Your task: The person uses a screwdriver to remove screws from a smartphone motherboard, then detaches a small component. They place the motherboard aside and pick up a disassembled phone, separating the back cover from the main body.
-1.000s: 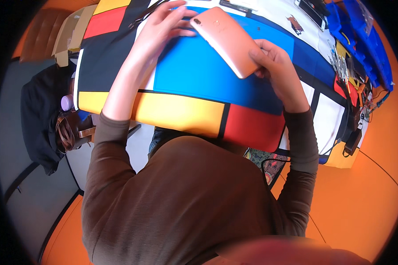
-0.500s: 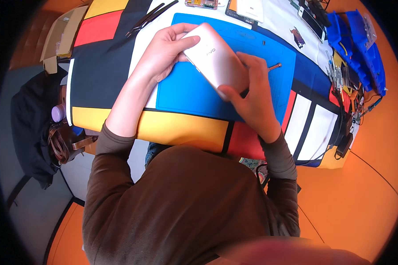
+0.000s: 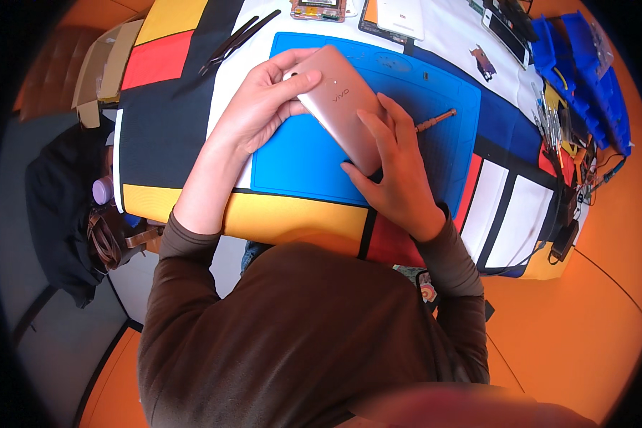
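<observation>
Take flat blue rectangular mat (image 3: 299, 164) as landmark. Held over it: rose-gold slab-like smartphone (image 3: 339, 107), back up; probably light, stiff, slick, fragile; best gripped by long edges. Pinched toward mat's far-left corner by left hand (image 3: 265, 100), thumb on back. Flanked toward mat's near edge by right hand (image 3: 401, 171), fingers spread; firmness not discernible. On mat's right side: slim copper-coloured metal tool (image 3: 436, 120)

Rose-gold smartphone (image 3: 344, 114) is held at upper centre of frame, glossy back facing camera with dark lettering across it, rounded corners, long axis running upper left to lower right, both long sides partly hidden.
</observation>
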{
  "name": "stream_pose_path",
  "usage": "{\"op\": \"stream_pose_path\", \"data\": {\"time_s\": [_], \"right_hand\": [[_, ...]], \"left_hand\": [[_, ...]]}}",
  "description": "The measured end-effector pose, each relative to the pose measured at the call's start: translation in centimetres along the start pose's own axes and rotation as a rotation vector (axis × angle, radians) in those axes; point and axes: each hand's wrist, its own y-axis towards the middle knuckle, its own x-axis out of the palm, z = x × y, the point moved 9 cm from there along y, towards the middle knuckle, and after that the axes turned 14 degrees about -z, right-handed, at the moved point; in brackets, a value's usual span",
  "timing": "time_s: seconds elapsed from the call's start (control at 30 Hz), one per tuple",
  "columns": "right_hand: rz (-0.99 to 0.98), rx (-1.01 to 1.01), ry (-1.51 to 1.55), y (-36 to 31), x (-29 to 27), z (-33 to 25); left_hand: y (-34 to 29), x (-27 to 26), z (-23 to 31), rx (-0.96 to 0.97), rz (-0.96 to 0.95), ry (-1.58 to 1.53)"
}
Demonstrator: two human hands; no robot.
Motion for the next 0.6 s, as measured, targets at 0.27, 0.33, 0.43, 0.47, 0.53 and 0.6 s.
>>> {"op": "stream_pose_path", "data": {"time_s": [0.27,0.33,0.43,0.47,0.53,0.6], "right_hand": [[0.064,-0.039,0.052,-0.3,-0.5,-0.1],[0.066,-0.039,0.052,-0.3,-0.5,0.0],[0.057,-0.037,0.051,-0.3,-0.3,0.2],[0.054,-0.032,0.050,-0.3,-0.2,0.3],[0.051,-0.025,0.055,-0.3,-0.2,0.4],[0.051,-0.025,0.063,-0.3,-0.2,0.5]], "left_hand": [[-0.3,2.3,-1.1,-0.144,-0.266,0.013],[-0.4,2.9,-1.3,-0.144,-0.289,-0.008],[-0.3,3.2,-1.5,-0.133,-0.259,-0.050],[-0.3,3.3,-1.6,-0.143,-0.251,-0.053],[-0.3,3.1,-1.9,-0.168,-0.234,-0.048],[-0.3,2.9,-2.1,-0.185,-0.218,-0.046]]}}
